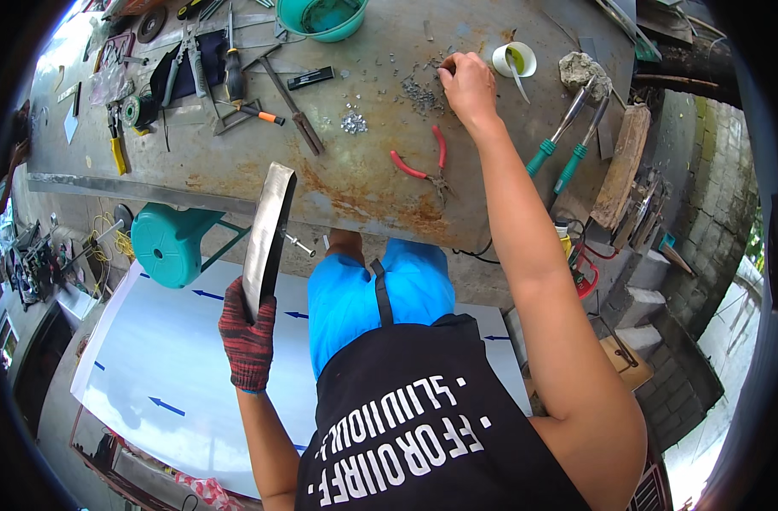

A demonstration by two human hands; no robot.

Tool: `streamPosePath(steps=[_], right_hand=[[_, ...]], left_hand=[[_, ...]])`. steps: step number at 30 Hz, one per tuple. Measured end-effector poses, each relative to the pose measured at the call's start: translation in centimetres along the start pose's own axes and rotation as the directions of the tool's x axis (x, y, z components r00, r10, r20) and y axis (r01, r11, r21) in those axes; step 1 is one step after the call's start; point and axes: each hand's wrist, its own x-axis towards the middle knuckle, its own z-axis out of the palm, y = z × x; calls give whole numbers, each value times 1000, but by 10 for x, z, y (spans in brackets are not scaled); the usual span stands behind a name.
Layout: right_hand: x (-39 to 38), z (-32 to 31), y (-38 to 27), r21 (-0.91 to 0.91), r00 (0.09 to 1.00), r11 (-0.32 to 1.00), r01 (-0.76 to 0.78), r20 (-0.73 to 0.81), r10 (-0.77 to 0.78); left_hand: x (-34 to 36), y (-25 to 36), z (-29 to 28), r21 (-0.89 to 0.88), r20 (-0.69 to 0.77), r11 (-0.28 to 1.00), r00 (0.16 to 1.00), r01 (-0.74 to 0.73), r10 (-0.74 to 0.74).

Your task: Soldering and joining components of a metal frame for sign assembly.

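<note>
My left hand point(248, 332), in a red and black knitted glove, grips a long bent steel piece point(265, 230) held upright beyond the table's front edge, with a bolt-like fitting point(299, 244) at its right side. My bare right hand point(465, 89) reaches onto the rusty steel table point(346, 196), fingers curled down at scattered small grey metal bits point(419, 92); what they hold is hidden. A white cup with green contents point(515, 60) stands just right of it. Red-handled pliers point(431, 175) lie below, and a small silvery pile point(354, 123) sits to the left.
Hand tools point(234, 72) cover the table's back left, near a teal bowl point(321, 17). Two teal-handled tools point(542, 157), a stone point(585, 72) and a wood block point(619, 170) are at the right. A teal stool point(167, 243) and a large pale sheet point(167, 358) are below.
</note>
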Motion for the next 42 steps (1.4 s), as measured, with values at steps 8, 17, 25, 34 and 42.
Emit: streamPosePath(steps=[8,17,25,34,42], right_hand=[[5,0,-13,-49,992,991,-123,13,124],[22,-7,-26,-59,944,958,-281,165,287],[-8,-12,-18,150,995,984,-98,39,93],[-81,-39,6,286,984,944,-165,116,136],[-101,-24,37,214,998,974,70,-20,-67]], left_hand=[[-6,-7,-8,-49,-39,996,996,74,-76],[-5,-11,-9,-39,-24,998,999,48,-49],[-7,-19,-15,-23,-38,999,998,42,-43],[-7,-22,-16,-37,-50,999,999,19,-21],[-5,-15,-14,8,-33,1000,999,9,-9]])
